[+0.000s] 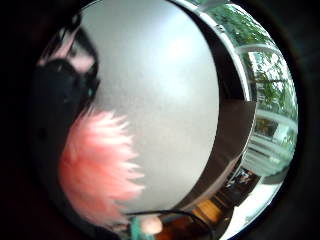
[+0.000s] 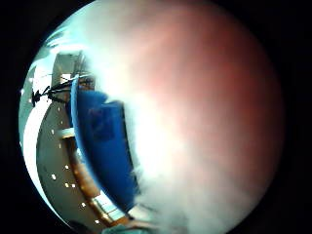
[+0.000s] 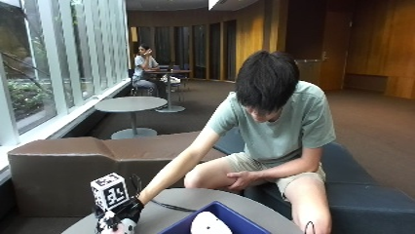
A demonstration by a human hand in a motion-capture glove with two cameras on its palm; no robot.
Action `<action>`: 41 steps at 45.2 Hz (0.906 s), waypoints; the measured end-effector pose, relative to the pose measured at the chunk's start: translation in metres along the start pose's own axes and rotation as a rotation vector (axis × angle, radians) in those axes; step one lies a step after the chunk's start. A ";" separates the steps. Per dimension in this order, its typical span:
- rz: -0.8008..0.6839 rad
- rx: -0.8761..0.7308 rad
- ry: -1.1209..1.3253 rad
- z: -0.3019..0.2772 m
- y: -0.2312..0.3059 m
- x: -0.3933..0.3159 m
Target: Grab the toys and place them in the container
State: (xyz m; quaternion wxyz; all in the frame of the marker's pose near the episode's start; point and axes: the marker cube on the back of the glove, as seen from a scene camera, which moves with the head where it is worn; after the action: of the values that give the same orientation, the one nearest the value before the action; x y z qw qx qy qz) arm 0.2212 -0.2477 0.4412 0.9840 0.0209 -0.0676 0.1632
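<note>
At lower left of the outside view, the gloved right hand point(image 3: 123, 212) curls around a fluffy toy point(image 3: 120, 226); the blue container point(image 3: 230, 219) lies just to its right.

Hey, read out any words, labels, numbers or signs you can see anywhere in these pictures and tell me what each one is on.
None: no word, label, number or sign can be read in any view.
Blue container: a faint darker patch shows on its wall in the thumb side palm view, too blurred to read.
Pink furry toy: no tag or print shows.
White toy in the container: no print shows.
Grey round table: bare of text.
</note>
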 end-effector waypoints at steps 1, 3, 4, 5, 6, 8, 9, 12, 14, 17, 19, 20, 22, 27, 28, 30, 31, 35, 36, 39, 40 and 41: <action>0.002 0.013 0.007 -0.001 0.000 -0.002; 0.007 0.025 0.015 -0.002 0.000 -0.003; 0.009 0.031 0.017 -0.002 0.000 -0.003; 0.010 0.039 0.019 -0.004 0.000 -0.004; 0.011 0.048 0.022 -0.006 -0.001 -0.005; 0.010 0.058 0.031 -0.013 -0.001 -0.008; 0.010 0.057 0.037 -0.017 -0.001 -0.009; 0.009 0.041 0.054 -0.030 0.002 -0.010; 0.003 0.036 0.067 -0.045 0.004 -0.011; -0.021 0.048 0.080 -0.081 0.007 -0.015; -0.033 0.068 0.093 -0.109 0.010 -0.018; -0.035 0.082 0.103 -0.124 0.011 -0.020; -0.036 0.114 0.121 -0.154 0.015 -0.024; -0.052 0.181 0.116 -0.226 0.027 -0.040; -0.052 0.189 0.119 -0.240 0.031 -0.043; -0.049 0.210 0.133 -0.268 0.039 -0.051; -0.049 0.222 0.142 -0.281 0.043 -0.056; -0.062 0.255 0.160 -0.323 0.061 -0.081; -0.070 0.263 0.160 -0.330 0.065 -0.088; -0.105 0.295 0.158 -0.351 0.077 -0.115; -0.115 0.306 0.157 -0.358 0.082 -0.126; -0.123 0.315 0.154 -0.363 0.088 -0.136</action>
State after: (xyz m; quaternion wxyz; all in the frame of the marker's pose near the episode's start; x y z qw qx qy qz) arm 0.1111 -0.1852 0.0640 0.9790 0.1664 0.0357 0.1126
